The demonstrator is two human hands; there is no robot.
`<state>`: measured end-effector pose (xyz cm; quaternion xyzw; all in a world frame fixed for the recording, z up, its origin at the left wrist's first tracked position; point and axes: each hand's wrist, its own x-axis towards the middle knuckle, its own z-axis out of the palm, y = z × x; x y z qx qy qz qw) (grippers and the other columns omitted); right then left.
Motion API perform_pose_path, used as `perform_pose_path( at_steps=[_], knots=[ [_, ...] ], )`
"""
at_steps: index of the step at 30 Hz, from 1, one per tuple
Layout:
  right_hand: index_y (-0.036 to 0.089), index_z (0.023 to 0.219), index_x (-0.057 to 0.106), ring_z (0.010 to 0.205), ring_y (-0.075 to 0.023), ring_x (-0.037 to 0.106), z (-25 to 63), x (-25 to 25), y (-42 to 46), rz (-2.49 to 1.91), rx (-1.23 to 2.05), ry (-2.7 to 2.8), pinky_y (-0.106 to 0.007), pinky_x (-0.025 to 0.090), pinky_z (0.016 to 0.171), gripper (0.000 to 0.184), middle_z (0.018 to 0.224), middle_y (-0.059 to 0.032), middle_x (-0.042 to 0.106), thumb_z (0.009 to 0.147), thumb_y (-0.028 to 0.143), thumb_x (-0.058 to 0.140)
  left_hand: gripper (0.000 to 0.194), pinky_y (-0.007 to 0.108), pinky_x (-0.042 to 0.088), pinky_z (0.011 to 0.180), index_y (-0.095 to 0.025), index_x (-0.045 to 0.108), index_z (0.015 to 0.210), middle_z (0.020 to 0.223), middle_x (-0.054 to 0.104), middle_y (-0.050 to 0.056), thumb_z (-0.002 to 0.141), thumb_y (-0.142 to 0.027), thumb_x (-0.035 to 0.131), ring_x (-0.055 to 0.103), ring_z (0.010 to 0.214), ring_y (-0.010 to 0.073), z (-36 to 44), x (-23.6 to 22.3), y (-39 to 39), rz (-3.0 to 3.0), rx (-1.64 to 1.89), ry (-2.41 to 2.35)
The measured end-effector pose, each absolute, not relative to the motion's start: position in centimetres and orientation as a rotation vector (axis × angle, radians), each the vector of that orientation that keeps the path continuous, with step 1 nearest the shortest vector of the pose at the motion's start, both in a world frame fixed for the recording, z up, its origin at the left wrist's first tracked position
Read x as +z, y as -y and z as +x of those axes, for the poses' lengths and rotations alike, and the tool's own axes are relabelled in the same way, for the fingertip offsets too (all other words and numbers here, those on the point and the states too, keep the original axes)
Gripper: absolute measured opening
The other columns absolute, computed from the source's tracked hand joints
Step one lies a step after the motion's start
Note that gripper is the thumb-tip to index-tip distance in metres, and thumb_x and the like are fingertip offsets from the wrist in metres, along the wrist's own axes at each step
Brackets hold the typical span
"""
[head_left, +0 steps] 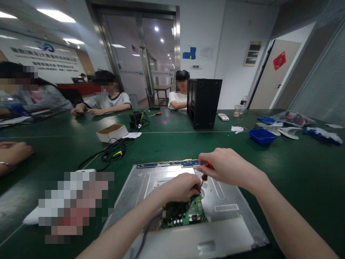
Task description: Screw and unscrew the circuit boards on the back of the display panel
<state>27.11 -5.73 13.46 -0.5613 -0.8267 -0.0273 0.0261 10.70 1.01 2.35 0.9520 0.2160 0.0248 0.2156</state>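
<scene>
Head camera: a pale, smooth wall (206, 21) and steel-framed glass doors (159, 46) back the room, and before them spreads a broad table (161, 147) with a dull green top, crossed by thin pale seam lines. Three people sit along its far and left sides. On the near part lies a flat, roughly rectangular metal panel (231, 201), grey and faintly shiny, with pressed ridges and a barcode label; its right edge borders green tabletop, and more tabletop separates its far edge from an upright, boxy black case (206, 104). To the left, a blurred-out pale object (67, 194) lies near the panel, with another person's hand (14, 154) beyond it. The right hand (223, 167) is above the panel's far right part, the left hand (184, 185) lower and nearer its middle. Beneath the left hand sits a green circuit board (185, 216) studded with small parts, partly covered by the fingers. A shallow blue plastic tray (262, 136) and an open cardboard box (109, 136) stand farther off, right and left. A narrow blue strip board (164, 164) runs along the panel's far edge. Smallest is the red-and-black screwdriver (206, 172), pinched between the right thumb and fingers, its thin shaft slanting down to the left fingertips at the board's far edge; those fingers are bent close together, and whether they grip anything I cannot tell.
</scene>
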Motion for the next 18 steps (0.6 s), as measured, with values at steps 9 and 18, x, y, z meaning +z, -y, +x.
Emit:
perform_pose_path(
  at_steps=[9,18],
  knots=[
    [0.024,0.102,0.062,0.073,-0.0205,0.064,27.08,13.18,6.26,-1.583,0.054,2.569,-0.028,0.032,0.056,0.025,0.082,-0.0025,0.071,0.089,0.044,0.054,0.009,0.027,0.043,0.061,-0.018,0.062,0.076,0.080,0.069,0.004,0.075,-0.010,0.057,0.063,0.071,0.0209,10.51,2.31,-0.66,2.827,0.062,-0.562],
    [0.023,0.104,0.056,0.078,-0.0193,0.064,27.00,13.30,6.34,-1.547,0.079,2.604,-0.027,0.033,0.057,0.023,0.087,-0.0011,0.071,0.082,0.027,0.060,0.007,0.027,0.042,0.061,-0.018,0.060,0.072,0.078,0.068,0.004,0.074,-0.011,0.057,0.062,0.069,0.0204,10.48,2.38,-0.68,2.865,0.061,-0.560]
  ],
)
